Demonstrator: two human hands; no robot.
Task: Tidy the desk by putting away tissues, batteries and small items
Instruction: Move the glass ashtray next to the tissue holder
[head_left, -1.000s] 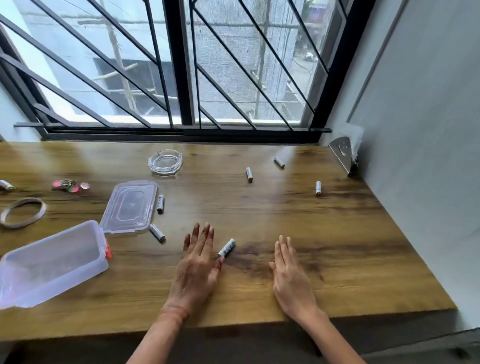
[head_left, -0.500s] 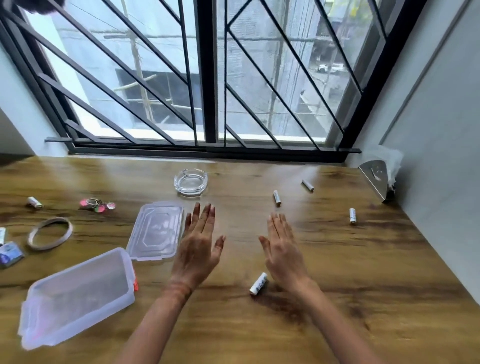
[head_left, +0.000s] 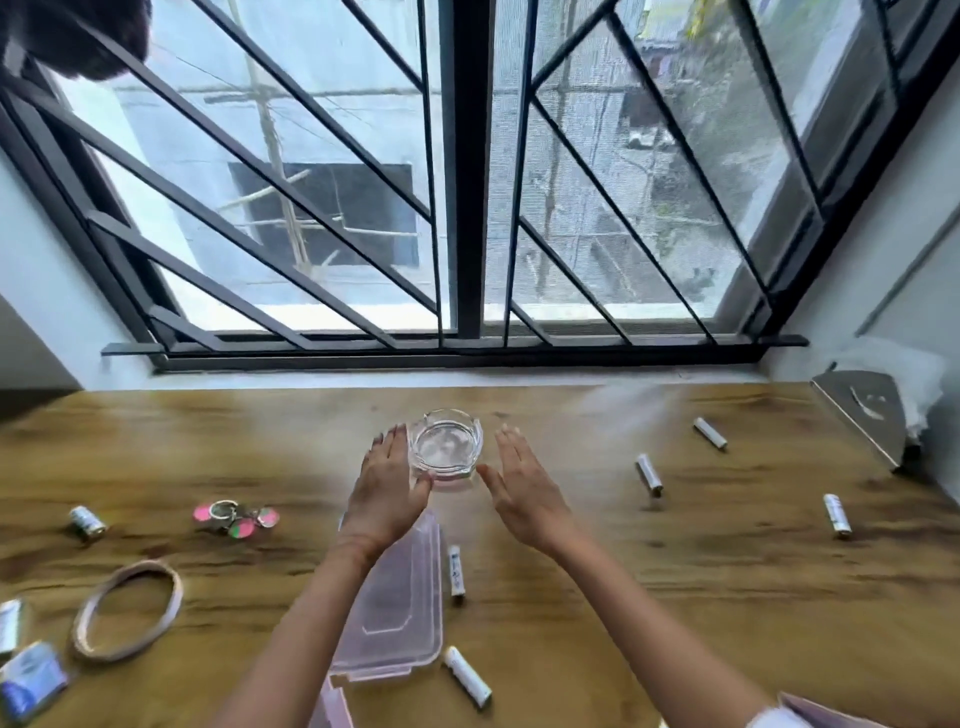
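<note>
Head view: both flat, spread hands, left hand (head_left: 387, 488) and right hand (head_left: 524, 488), flank a round glass ashtray (head_left: 445, 449) on the wood-grain counter (head_left: 727, 597); white cylindrical batteries (head_left: 649, 474) lie scattered right, below the barred window (head_left: 467, 208).

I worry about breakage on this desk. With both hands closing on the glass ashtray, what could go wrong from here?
1. The glass ashtray looks smooth; the left hand and right hand flank it with open palms, so a loose hold might let it slip.
2. Drawing it back could sweep forearms across the clear lid and the battery beside it, perhaps rolling the battery off.
</note>
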